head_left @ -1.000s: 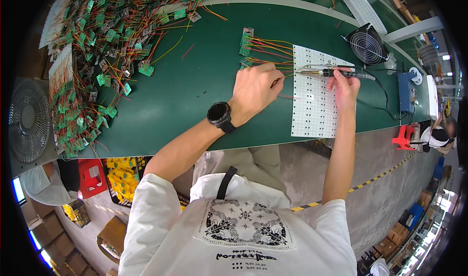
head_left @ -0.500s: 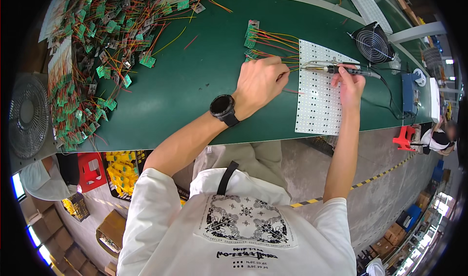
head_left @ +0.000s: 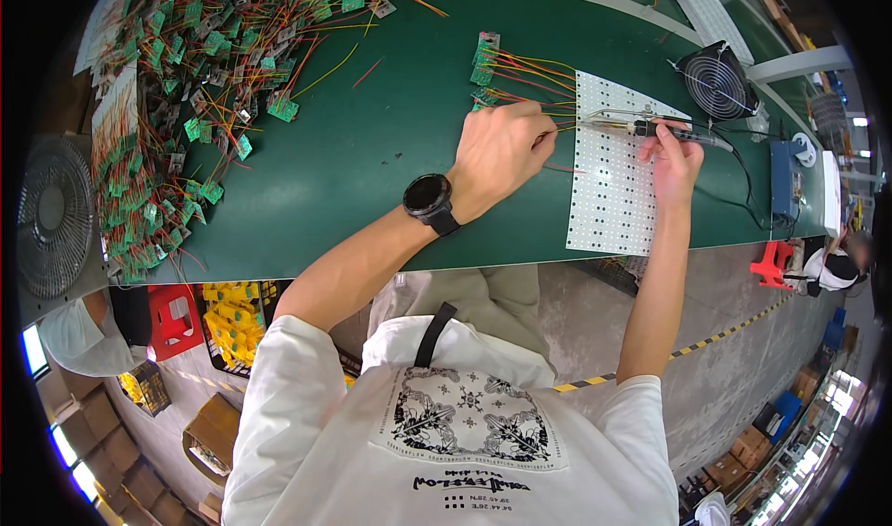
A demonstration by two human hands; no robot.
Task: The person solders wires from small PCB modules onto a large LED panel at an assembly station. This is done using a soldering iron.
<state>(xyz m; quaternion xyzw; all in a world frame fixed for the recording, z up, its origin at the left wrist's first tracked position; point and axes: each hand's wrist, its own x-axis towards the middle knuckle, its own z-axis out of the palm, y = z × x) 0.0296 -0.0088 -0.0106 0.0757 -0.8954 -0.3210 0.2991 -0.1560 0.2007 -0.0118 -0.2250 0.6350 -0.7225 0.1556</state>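
Observation:
My left hand (head_left: 505,152) is closed in a pinch at the left edge of a white perforated LED panel (head_left: 604,201), on a thin wire (head_left: 565,129) that runs to the panel. Its fingertips are partly hidden. My right hand (head_left: 675,168) grips a soldering iron (head_left: 655,129) with a thin metal feed tube alongside, its tip pointing left over the panel's upper left part. Beyond my left hand lie small green circuit boards (head_left: 482,63), joined to red and yellow wires (head_left: 534,62) that reach the panel's edge. One board is partly covered by my left hand.
A heap of wired green boards (head_left: 214,47) covers the table's left side. A black fan (head_left: 716,82) stands behind the panel; a blue soldering station (head_left: 783,180) with its cable is at right. A grey fan (head_left: 54,205) stands far left. A co-worker's sleeve (head_left: 88,340) shows lower left.
The whole scene sits slightly shifted in the picture. My hands, the soldering iron and the panel keep nearly the same places relative to each other.

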